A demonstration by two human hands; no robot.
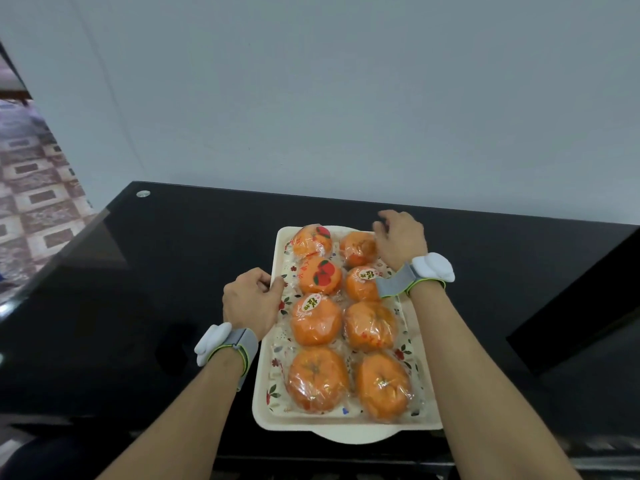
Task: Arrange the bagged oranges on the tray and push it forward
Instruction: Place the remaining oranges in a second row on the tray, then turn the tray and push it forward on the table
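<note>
1. On the black glass table (145, 271), near its front edge, sits the tray (346, 429), long axis running away from the person toward the wall.
2. Eight bagged oranges (317, 323) fill it in two columns of four; arranging looks about done.
3. Left hand (251, 301) is curled on the tray's left rim at mid-length, thumb over the edge, gripping the rim.
4. Right hand (400, 237) is at the far right corner, fingers loosely spread, resting against the far-right orange (356, 249); can't tell if it pinches the bag or the rim.
5. Push direction is forward along the long axis; the hands flank the tray, with the left nearer the middle.
6. Ahead is clear table up to the wall (346, 98). A metal stud (143, 193) sits far left, well off the path.
7. Risk, as a judgement: staggered hands could skew the tray, and loose bags may shift.
</note>
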